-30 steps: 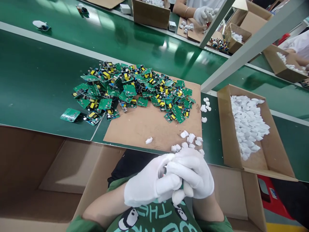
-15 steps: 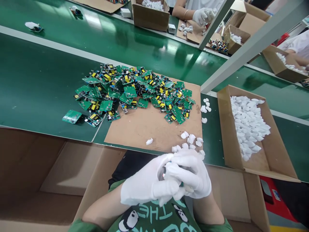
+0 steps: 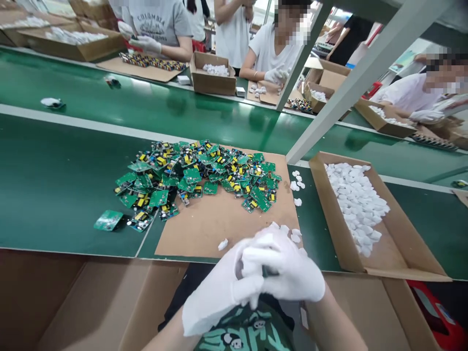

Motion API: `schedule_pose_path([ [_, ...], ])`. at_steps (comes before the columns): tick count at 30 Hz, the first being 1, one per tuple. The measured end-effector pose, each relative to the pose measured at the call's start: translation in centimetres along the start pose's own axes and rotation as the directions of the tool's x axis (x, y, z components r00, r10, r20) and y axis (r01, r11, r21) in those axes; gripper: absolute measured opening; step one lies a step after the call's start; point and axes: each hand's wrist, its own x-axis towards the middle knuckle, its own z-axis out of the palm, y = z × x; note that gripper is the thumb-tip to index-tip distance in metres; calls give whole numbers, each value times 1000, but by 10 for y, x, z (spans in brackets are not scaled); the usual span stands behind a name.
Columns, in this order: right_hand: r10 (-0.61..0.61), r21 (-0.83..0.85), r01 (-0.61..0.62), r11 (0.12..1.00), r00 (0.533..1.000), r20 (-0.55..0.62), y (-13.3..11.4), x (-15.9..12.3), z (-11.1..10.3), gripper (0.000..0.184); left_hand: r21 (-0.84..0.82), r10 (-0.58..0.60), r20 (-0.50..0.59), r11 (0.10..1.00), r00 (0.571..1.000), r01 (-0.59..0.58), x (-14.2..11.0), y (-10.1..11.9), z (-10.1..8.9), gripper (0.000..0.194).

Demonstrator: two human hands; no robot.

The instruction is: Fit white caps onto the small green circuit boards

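Our left hand (image 3: pixel 223 287) and right hand (image 3: pixel 292 268) stay cupped together, fingers curled narrowly; we can't tell what they enclose. They now hide more white pieces (image 3: pixel 296 235) on the cardboard (image 3: pixel 204 226), nearer us than the circuit boards (image 3: pixel 191 176).

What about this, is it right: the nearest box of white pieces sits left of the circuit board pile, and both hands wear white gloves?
Wrong side: the head view shows the box right of the pile. The left hand and right hand do wear white gloves.
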Motion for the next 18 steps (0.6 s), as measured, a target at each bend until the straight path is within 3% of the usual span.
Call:
schedule_pose_path([
  [3,62,121,-67,990,997,46,47,33,-31,34,19,57,-120,998,991,-55,-3,-4,-12,81],
  [4,194,94,-198,976,980,49,68,46,-41,35,99,78,-227,993,971,-57,-6,-4,-18,81],
  [5,359,11,-359,933,933,9,90,61,-51,33,226,112,-355,974,928,-32,-8,-3,-24,76],
  [7,481,-61,-490,869,868,-121,134,91,-65,34,535,281,-566,840,775,86,-9,1,-38,63],
  [9,567,-117,-597,794,796,-214,171,117,-72,35,773,522,-583,592,623,227,-6,6,-57,54],
  [10,602,-143,-638,757,765,-230,186,127,-74,32,849,628,-521,453,578,272,-3,8,-67,52],
  [13,682,-214,-720,660,694,-231,209,136,-78,26,899,739,-384,161,553,408,8,11,-99,50],
  [16,702,-266,-740,618,671,-237,199,117,-84,26,865,730,-361,28,581,502,15,11,-120,51],
  [18,688,-289,-729,621,683,-245,173,92,-84,27,854,717,-346,-26,605,519,18,11,-126,46],
])
